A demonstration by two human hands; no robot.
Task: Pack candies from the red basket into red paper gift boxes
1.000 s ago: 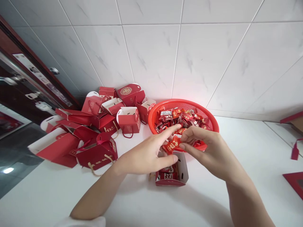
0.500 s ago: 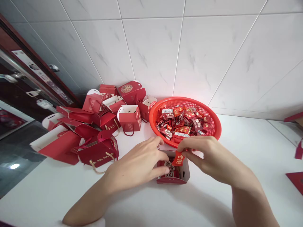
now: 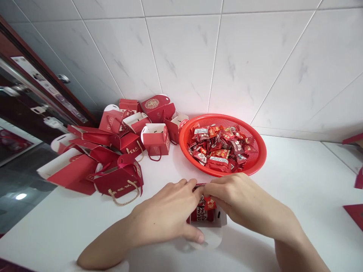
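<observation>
A small red gift box (image 3: 223,220) stands upright on the white table, its top open and a white-lined flap (image 3: 214,234) folded out toward me. Inside lie wrapped candies (image 3: 202,214) with dark red wrappers and white lettering. My right hand (image 3: 239,194) reaches over the far right side, fingers pinched on an orange-red wrapped candy (image 3: 210,203) at the top of the box. Around the left side, my left hand (image 3: 167,211) steadies the box, fingers at its far edge and thumb over the near flap. Its fingertips are partly hidden by the right hand.
Behind the box sits a red plastic basket (image 3: 259,160) holding many wrapped candies (image 3: 218,155). To the left is a pile of red gift boxes (image 3: 76,172), some with rope handles. A tiled wall (image 3: 181,56) backs the table, and a red card piece (image 3: 354,215) lies far right.
The orange-red candy has gone lower into the box, and my right hand has moved down and left with it. The box's near flap has folded outward, and my left thumb has shifted toward me.
</observation>
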